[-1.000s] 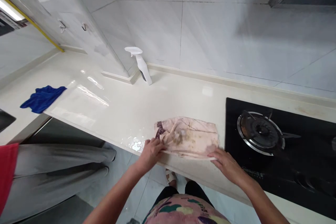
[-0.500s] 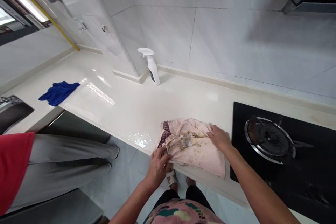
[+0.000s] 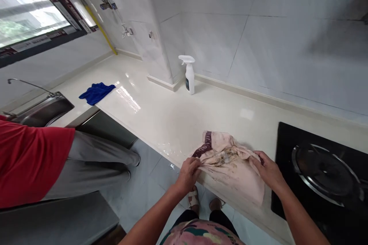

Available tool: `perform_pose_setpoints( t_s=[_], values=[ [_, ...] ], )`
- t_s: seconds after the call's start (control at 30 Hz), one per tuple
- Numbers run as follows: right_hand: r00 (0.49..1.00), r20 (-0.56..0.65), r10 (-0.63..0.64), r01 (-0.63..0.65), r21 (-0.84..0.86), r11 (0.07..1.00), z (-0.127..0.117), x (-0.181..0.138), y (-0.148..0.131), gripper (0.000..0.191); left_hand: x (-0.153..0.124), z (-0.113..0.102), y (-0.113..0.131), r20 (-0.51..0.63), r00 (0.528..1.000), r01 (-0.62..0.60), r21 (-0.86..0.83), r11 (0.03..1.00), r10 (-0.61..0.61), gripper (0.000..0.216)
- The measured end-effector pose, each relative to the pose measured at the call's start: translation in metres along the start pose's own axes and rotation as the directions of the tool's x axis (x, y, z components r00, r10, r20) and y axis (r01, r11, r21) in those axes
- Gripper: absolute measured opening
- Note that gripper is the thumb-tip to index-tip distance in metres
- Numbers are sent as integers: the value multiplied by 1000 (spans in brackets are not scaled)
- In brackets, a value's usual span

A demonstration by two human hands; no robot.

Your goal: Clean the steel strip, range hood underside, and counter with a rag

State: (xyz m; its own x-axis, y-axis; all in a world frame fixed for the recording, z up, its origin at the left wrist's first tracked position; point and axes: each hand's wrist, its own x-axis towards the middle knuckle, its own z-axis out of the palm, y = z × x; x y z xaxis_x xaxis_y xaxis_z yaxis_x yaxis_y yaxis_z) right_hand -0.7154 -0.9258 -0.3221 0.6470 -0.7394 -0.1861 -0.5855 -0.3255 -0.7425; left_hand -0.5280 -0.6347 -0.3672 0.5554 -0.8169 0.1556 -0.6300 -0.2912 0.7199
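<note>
A pink towel (image 3: 250,183) with a dark patterned band and brown-grey stains lies bunched at the counter's front edge, left of the stove. My left hand (image 3: 189,173) is closed on its near left corner, by the edge. On the right side, my right hand (image 3: 267,170) pinches a raised fold of the towel between thumb and fingers. The stained middle is gathered into creases between both hands. Small puddles of water shine on the counter just left of the towel.
A white spray bottle (image 3: 189,76) stands against the wall. The black gas stove (image 3: 283,153) is at the right. Further left are a blue cloth (image 3: 97,93) on the counter (image 3: 149,118) and a metal sink (image 3: 46,111). A person in a red top (image 3: 37,160) stands at the left.
My view has turned left, showing the window and sink. My right hand has gone from resting on the towel to gripping and lifting its fold; the towel is more bunched.
</note>
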Motion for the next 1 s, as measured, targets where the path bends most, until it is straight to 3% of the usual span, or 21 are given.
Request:
perform_pose_setpoints(
  t_s=[0.1, 0.17, 0.27, 0.37, 0.5, 0.6, 0.7, 0.83, 0.9, 1.0],
  values=[
    [999, -33, 36, -35, 36, 999, 15, -6, 1, 58, 30, -3, 4, -2, 1000, -2, -53, 999, 2, 28],
    [992, -123, -1, 3, 18, 1000, 19, -4, 9, 62, 52, -2, 6, -18, 1000, 7, -43, 999, -8, 29],
    [958, -250, -142, 106, -154, 982, 26, -5, 28, 67, 81, 2, 5, 65, 994, 78, 81, 994, -83, 59],
    [963, -133, -237, 177, -353, 919, 42, -23, 46, 69, 107, 7, -1, 231, 962, 95, 219, 971, -146, 90],
    [959, -32, -282, 229, -501, 835, 70, -49, 60, 69, 132, 17, -2, 327, 942, -2, 243, 970, -80, 85],
    [961, -106, -255, 158, -549, 821, 73, -50, 62, 59, 129, 24, 4, 353, 936, -83, 241, 967, -8, 62],
    [963, -163, -215, 93, -551, 830, 65, -37, 60, 53, 108, 23, 5, 332, 943, -107, 244, 964, 20, 46],
    [957, -80, -278, 226, -395, 891, 58, -17, 49, 42, 84, 4, -10, 273, 962, -58, 247, 967, -12, 30],
    [957, -62, -284, 250, -322, 913, 57, -11, 43, 40, 82, -7, -21, 220, 974, -4, 245, 970, -51, 34],
    [982, -141, -128, 68, -370, 927, 52, -6, 37, 56, 83, -18, -31, 143, 985, 57, 233, 971, -92, 58]
  ],
)
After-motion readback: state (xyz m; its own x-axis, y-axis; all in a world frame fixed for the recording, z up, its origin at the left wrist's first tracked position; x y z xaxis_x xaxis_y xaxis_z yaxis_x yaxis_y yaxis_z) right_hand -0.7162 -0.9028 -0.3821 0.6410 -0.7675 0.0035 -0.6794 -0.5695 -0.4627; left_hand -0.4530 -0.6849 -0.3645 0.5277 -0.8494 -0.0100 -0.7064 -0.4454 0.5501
